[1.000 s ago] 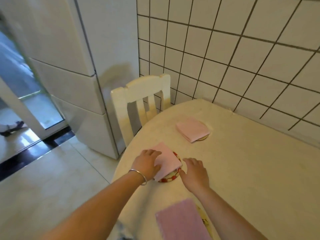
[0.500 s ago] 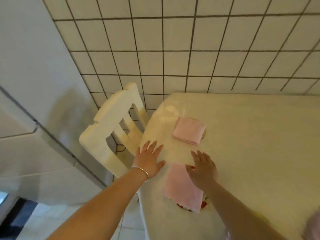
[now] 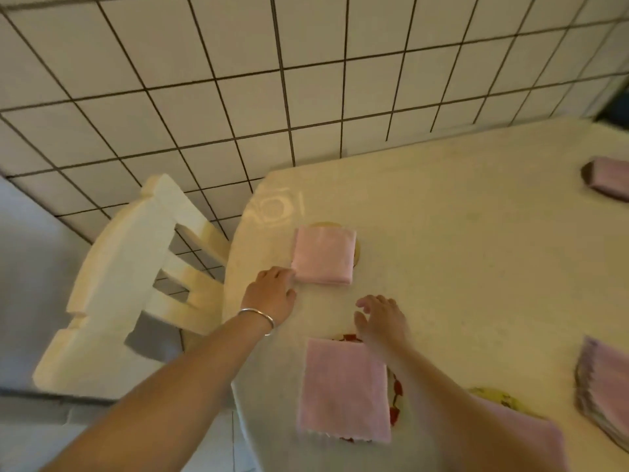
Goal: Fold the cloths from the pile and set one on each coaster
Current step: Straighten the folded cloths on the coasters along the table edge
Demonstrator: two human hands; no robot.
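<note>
Both hands moved off near cloth (image 3: pixel 343 390) twd far cloth (image 3: pixel 323 255); L hand (image 3: pixel 272 294) touches its corner, R hand (image 3: pixel 381 321) open, empty. Risk I see: nudge slides it off coaster (image 3: pixel 356 255).

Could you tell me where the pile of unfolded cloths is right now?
In the head view, the pile sits at the table's right edge, right of the right hand.

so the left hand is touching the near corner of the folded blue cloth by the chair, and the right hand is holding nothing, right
Not quite: the folded cloth by the chair is pink, not blue, as the head view shows. The rest holds: the left hand touches its near corner, and the right hand holds nothing.
</note>
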